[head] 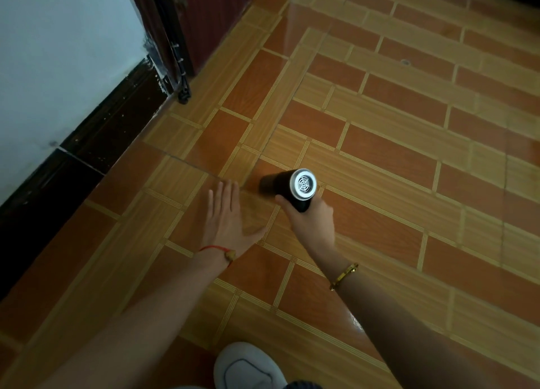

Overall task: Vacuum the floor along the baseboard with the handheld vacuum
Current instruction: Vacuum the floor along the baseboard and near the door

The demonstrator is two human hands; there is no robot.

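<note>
Here the right hand (311, 219) grips the handle of the black handheld vacuum (287, 185), fingers curled round it, with the silver vented end cap facing up toward the camera and the dark barrel aimed toward the baseboard (96, 137). The vacuum sits low over the patterned tile floor (394, 155), well apart from the baseboard. The left hand (229, 222) lies between the vacuum and the baseboard, palm down, fingers straight and together, thumb spread; whether it touches the floor cannot be told. A red string bracelet (216, 250) circles the left wrist and a gold bangle (344, 276) the right. Farther from the baseboard, at the bottom edge, shows a white shoe (245, 365).
</note>
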